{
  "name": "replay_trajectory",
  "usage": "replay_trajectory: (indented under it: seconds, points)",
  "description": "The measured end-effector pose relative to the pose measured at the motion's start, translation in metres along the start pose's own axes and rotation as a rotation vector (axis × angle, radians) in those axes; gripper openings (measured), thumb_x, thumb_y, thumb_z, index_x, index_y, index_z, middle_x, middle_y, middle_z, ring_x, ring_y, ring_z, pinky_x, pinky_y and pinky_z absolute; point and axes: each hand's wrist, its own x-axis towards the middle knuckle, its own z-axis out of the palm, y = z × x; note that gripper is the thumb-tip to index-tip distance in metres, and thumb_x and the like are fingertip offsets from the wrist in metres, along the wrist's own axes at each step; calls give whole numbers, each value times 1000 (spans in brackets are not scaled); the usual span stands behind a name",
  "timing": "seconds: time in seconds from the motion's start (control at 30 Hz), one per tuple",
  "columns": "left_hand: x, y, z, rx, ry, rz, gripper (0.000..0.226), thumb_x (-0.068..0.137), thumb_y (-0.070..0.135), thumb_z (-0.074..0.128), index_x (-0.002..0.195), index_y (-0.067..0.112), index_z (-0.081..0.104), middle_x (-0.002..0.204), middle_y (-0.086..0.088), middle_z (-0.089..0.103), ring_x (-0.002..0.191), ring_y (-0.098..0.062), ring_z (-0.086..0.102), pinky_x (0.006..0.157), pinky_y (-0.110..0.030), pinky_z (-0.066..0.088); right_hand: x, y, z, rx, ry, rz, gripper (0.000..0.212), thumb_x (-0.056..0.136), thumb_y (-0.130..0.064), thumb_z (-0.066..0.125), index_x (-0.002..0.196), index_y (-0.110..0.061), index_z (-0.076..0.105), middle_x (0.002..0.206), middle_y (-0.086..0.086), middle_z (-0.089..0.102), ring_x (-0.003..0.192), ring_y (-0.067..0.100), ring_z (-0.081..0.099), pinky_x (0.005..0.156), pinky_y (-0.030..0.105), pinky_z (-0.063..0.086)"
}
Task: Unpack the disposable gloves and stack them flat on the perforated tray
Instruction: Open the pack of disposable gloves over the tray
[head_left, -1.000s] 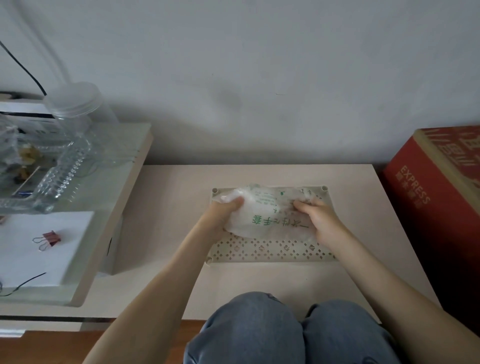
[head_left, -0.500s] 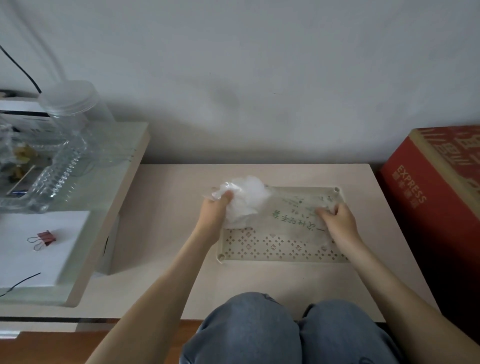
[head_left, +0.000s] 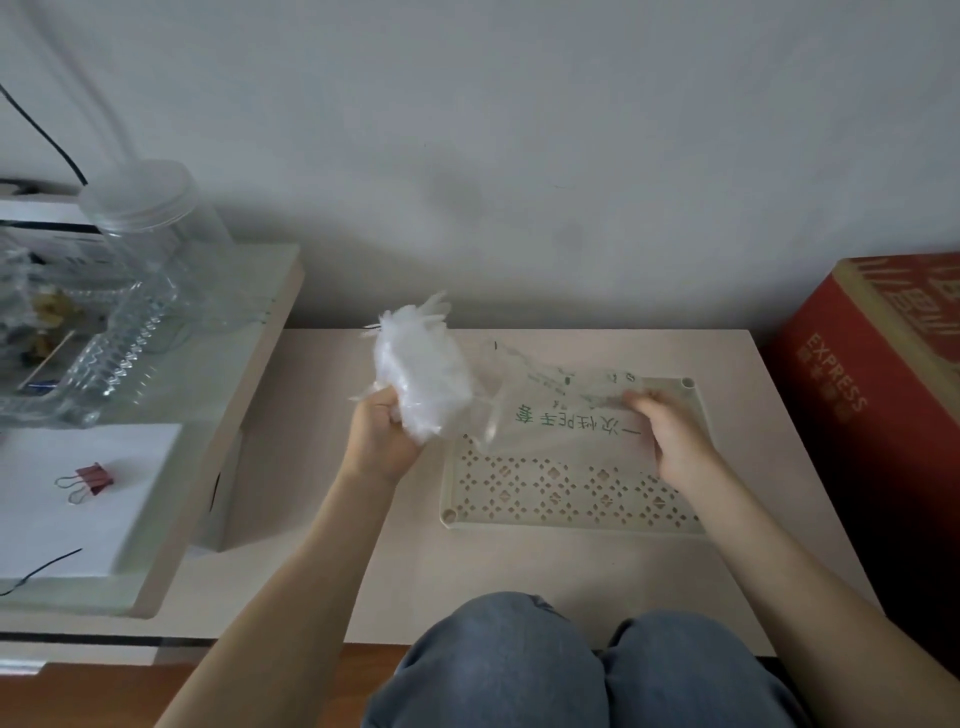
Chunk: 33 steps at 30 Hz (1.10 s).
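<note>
Your left hand (head_left: 382, 441) grips a crumpled white wad of disposable gloves (head_left: 421, 374) from below, fingers curled round its lower end, held up clear of the table (head_left: 322, 467). Your right hand (head_left: 675, 441) pinches the far end of the clear packaging bag (head_left: 561, 410), fingers bent over the film, keeping it low over the perforated tray (head_left: 571, 501).

- Bag mouth opens toward your left hand; the wad sits just outside it, close to the film.
- Likely reason for the split grip: right hand anchors the wrapper so the left can take the contents free.
- Tray lies under and just nearer you than your right hand. Its near rows of holes are bare, with nothing stacked flat yet.
- Gloves are bunched, not flat. My judgement: they need separating and smoothing before stacking.

Writing:
- Green print on the bag, upside down to you, reads 一次性PE手套. Smaller green print nearer the wad is too small to read.
- Beyond your right hand, a red carton (head_left: 852, 395) is marked EXPRESS in pale letters; its other characters are cut off.
- Well out past your left hand, a binder clip (head_left: 91, 480) lies on a white sheet (head_left: 62, 519).
</note>
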Motion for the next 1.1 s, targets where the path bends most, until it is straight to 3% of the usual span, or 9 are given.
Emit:
replay_trajectory:
  seconds: [0.13,0.33,0.5,0.57,0.73,0.8,0.9,1.0,1.1]
  points:
    - [-3,10,5,-16,-51,-19,19,56,6,65,72,8,76,70,-7,69,61,-18,68,53,-27,56,8,12,-10,-127,107,24,13,92,-20,61,97,-8,60,108,21,67,96,37,67,88,51,54]
    - [18,-17,6,581,288,-266,21,100,12,46,109,-2,60,96,-16,65,83,-28,63,87,-50,53,15,15,-21,-169,86,-26,64,77,-63,63,103,-5,64,101,12,72,94,33,68,89,56,52]
    - [23,-39,15,699,272,-244,16,98,10,48,101,-1,59,99,-18,63,86,-30,61,88,-47,51,-10,-7,-31,125,30,84,31,96,-45,50,98,-19,68,100,5,71,92,24,68,86,38,53]
    - [25,-47,14,807,282,-214,20,96,11,48,108,-2,57,99,-16,64,83,-28,63,77,-40,54,-10,-15,-40,274,-29,31,24,93,-39,54,87,-21,68,97,1,70,85,21,69,71,33,56]
    - [24,-63,21,1137,181,-169,36,93,20,47,122,-1,48,105,-16,64,93,-29,64,79,-37,52,-22,-47,-37,616,-165,-189,14,90,-34,56,86,-23,63,95,-1,67,90,18,68,73,36,58]
    - [19,-68,32,1127,57,-191,29,92,20,56,114,1,54,103,-13,67,92,-26,66,78,-36,55,-26,-55,-30,733,-227,-231,13,89,-32,56,86,-22,64,99,-1,67,94,17,69,77,34,58]
    - [13,-70,43,921,1,-280,59,86,31,69,130,11,34,120,-11,59,100,-24,64,84,-38,56,-27,-54,-17,725,-271,-223,15,92,-29,57,90,-20,68,115,2,63,118,22,59,101,40,47]
    - [5,-59,55,900,63,-143,60,91,37,60,138,19,28,128,-2,43,112,-23,49,87,-33,42,-29,-43,-2,547,-350,-204,19,95,-31,53,99,-16,64,96,0,65,91,17,61,79,26,49]
    - [-10,-41,64,719,-55,-61,33,91,22,52,122,13,55,116,-3,62,107,-21,58,79,-27,44,-34,-33,15,397,-329,-164,32,91,-31,59,113,-8,62,100,6,66,89,19,62,79,31,49]
